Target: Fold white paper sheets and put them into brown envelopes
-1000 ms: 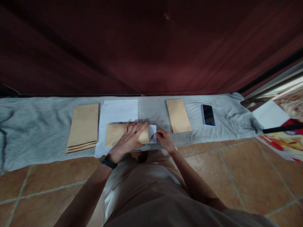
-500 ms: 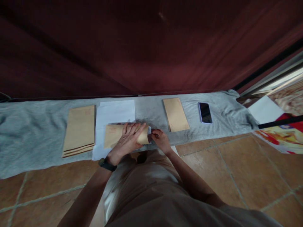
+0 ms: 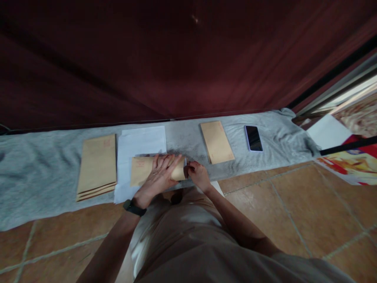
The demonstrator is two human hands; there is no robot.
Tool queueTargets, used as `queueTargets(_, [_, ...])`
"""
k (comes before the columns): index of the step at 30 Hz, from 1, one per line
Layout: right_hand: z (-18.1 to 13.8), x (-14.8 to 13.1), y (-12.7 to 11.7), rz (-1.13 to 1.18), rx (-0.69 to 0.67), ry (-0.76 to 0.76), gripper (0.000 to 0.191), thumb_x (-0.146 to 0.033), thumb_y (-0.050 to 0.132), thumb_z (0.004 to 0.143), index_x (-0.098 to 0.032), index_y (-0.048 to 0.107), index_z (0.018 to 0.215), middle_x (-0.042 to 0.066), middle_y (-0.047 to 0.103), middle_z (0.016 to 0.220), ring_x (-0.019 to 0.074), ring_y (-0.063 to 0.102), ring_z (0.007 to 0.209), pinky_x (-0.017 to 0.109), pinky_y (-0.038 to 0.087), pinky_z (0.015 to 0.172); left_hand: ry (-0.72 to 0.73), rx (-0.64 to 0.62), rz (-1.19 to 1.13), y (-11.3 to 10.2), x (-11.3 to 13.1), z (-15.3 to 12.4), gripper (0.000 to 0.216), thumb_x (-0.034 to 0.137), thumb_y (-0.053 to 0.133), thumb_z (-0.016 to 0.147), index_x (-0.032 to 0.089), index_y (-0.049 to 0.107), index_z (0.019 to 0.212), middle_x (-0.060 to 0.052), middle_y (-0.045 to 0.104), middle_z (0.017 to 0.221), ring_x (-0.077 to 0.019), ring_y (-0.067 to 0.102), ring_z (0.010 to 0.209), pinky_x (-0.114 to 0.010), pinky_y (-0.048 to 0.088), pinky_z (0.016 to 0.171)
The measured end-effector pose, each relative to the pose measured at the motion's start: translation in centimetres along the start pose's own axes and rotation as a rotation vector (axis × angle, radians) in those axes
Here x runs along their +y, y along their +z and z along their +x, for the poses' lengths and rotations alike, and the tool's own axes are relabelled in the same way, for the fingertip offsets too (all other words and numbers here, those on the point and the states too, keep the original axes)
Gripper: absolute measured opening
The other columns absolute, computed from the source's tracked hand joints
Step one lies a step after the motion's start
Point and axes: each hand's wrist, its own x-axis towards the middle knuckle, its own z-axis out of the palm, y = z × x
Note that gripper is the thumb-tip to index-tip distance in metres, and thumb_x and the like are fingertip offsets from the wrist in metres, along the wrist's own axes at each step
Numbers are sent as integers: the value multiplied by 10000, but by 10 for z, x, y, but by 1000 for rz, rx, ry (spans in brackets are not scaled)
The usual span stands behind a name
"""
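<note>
A brown envelope lies flat on white sheets of paper on a grey cloth. My left hand rests on the envelope with its fingers stretched out flat, holding it down. My right hand is curled at the envelope's right, open end, its fingertips pinched against the edge. Only a sliver of white paper shows at that end; what the fingers hold is hidden. A dark band sits on my left wrist.
A stack of brown envelopes lies left of the white sheets. Another brown envelope and a phone lie to the right on the cloth. Tiled floor lies before the cloth, a dark red curtain behind it. Papers and a colourful print sit far right.
The white paper that stuck out of the envelope's right end has slid almost fully inside. My right hand has moved left up to the envelope's edge. My left hand stayed in place.
</note>
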Motion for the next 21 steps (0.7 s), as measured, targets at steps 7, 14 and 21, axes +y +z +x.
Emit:
queueTargets(7, [0, -1, 1, -27, 12, 33, 195, -94, 588, 853, -211, 728, 922, 53, 757, 1000, 190, 696, 903, 256, 498, 836, 14, 17, -4, 0, 1, 2, 1084, 362, 816, 755, 204, 205, 1635, -193, 466, 1560, -396, 405, 1455, -626, 121, 1249])
queueTargets(14, [0, -1, 2, -23, 50, 27, 212, -51, 582, 831, -222, 696, 882, 36, 759, 973, 183, 698, 911, 249, 507, 841, 29, 22, -11, -1, 3, 3, 1099, 328, 828, 744, 211, 201, 1639, -201, 458, 1564, -398, 398, 1460, -634, 108, 1246])
queueTargets(21, [0, 0, 2, 27, 81, 17, 171, -62, 592, 827, -215, 658, 861, 34, 743, 944, 184, 688, 885, 266, 508, 831, 29, 24, 7, 0, 4, 5, 1111, 324, 841, 734, 208, 207, 1638, -211, 459, 1560, -398, 392, 1464, -632, 93, 1248])
